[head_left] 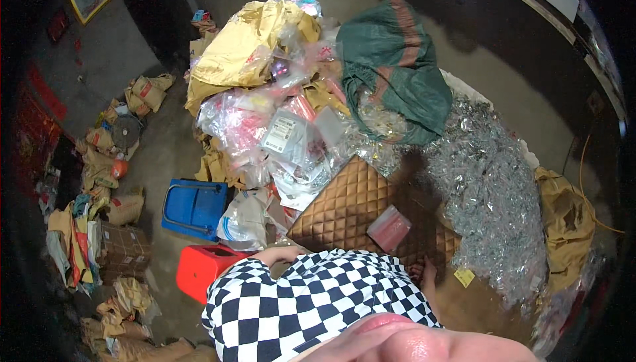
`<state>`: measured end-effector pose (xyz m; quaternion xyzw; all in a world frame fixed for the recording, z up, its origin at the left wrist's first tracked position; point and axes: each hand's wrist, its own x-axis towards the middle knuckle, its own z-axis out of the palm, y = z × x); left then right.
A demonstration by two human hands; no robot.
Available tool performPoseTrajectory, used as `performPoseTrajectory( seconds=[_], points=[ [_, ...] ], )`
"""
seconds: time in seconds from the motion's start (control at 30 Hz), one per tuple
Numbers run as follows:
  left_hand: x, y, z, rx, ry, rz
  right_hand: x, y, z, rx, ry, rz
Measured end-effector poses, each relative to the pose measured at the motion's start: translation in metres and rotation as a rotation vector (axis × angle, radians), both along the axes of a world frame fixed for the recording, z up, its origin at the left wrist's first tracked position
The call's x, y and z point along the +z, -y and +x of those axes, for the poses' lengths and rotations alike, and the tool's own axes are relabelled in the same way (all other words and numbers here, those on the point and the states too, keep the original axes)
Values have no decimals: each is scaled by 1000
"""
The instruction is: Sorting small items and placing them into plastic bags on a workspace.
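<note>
Against the black-and-white checked clothing my left arm bends inward, and its hand point(295, 253) is mostly covered, the fingers hidden. My right hand point(421, 272) is low beside the clothing, at the near edge of a brown quilted mat point(344, 196). Its fingers are partly in shadow, loosely bent and apart, with nothing seen in them. On the mat, a short way beyond that hand, lies a flat pack of red items in clear plastic point(389, 228). A small yellow label point(464, 276) lies just right of the right hand.
Ahead is a heap of clear plastic bags point(291, 137), with a yellow sack point(238, 44) and a green woven sack point(397, 70) on it. Shiny clear packets point(490, 196) cover the right side. At left stand a blue folding stool point(193, 208), a red stool point(205, 272) and cartons point(124, 249).
</note>
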<state>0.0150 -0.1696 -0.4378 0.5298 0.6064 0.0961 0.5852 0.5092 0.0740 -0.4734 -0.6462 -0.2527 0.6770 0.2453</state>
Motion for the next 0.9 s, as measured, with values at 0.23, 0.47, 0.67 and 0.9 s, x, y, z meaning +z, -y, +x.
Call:
performPoseTrajectory(
  seconds=[0.23,0.47,0.67,0.9],
  points=[
    [-22,-12,-2,-19,42,107,8,-3,-2,-31,7,7],
    [6,-16,5,-47,48,151,14,-8,-2,25,3,-57],
    [25,-26,1,-89,-98,152,18,-7,-11,9,-9,-47],
    [-9,-18,3,-13,-147,197,40,3,-18,-8,42,-28]
  ],
)
